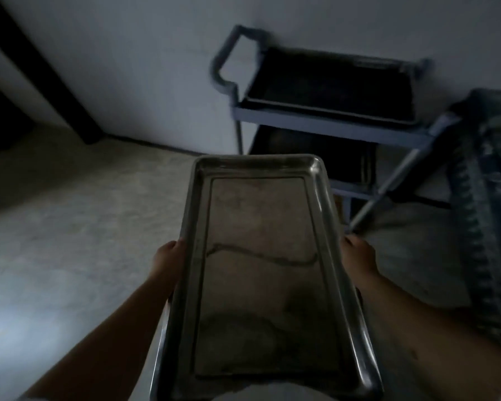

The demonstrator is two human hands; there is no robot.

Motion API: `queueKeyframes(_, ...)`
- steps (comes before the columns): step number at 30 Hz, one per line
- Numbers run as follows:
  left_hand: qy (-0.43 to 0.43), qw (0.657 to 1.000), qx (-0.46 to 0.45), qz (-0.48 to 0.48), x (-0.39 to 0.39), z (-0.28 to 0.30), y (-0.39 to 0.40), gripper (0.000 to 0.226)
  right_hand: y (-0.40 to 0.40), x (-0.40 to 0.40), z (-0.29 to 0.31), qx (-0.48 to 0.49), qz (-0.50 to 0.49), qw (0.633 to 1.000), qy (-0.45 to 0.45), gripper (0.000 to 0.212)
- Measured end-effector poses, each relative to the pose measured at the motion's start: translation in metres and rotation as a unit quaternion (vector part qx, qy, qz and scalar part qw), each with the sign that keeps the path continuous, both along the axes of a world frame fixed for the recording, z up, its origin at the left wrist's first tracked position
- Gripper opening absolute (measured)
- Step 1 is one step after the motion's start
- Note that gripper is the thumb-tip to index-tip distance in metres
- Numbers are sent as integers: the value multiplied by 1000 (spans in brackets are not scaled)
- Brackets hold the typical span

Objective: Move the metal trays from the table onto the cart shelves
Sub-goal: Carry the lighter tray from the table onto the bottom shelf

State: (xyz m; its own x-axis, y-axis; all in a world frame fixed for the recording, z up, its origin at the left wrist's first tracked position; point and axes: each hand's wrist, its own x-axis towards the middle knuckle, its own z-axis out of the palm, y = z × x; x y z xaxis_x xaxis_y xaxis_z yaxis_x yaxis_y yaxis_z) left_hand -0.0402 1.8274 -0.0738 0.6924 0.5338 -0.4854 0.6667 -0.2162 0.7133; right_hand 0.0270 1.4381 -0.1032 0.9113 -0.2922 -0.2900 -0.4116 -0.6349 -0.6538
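I carry a long, shallow metal tray (pixel 261 256) lengthwise in front of me, above the floor. My left hand (pixel 168 261) grips its left long rim and my right hand (pixel 359 256) grips its right long rim; the fingers of both are hidden under the tray. A second rim shows just below the held tray at the lower left, maybe another tray beneath it. Ahead to the right stands the grey-blue cart (pixel 330 125) against the wall. A dark tray (pixel 330 85) lies on its top shelf and another dark tray (pixel 344 157) on the shelf below.
The room is dim. A white wall runs behind the cart, whose push handle (pixel 223 62) faces left. A blue patterned cloth-covered object (pixel 492 198) stands at the right edge, beside the cart. Bare concrete floor (pixel 84 212) spreads to the left. A dark beam (pixel 41 70) leans at the far left.
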Motion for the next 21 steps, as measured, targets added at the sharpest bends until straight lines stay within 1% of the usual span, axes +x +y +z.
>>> queueKeyframes(3,11,998,12,-57,33,-4,-27,40,-34,-18,-6,-6,-55,998,12,29)
queueKeyframes(6,41,993,14,-112,51,-13,-45,36,-53,-30,-18,-7,-101,995,17,29)
queueKeyframes(9,69,985,6,-161,65,-31,-57,32,-68,-28,-37,-7,-118,992,40,26)
queueKeyframes(12,86,982,7,-166,84,-53,-72,24,-81,-11,-59,-28,-109,991,68,26)
queueKeyframes(15,124,978,28,-166,104,-85,-91,34,-93,9,-93,-17,-120,990,75,26)
queueKeyframes(19,141,984,-5,-108,137,-143,-109,39,-114,42,-161,38,-102,985,131,29)
queueKeyframes(21,151,982,1,-116,160,-184,-113,37,-119,60,-194,9,-94,984,149,30)
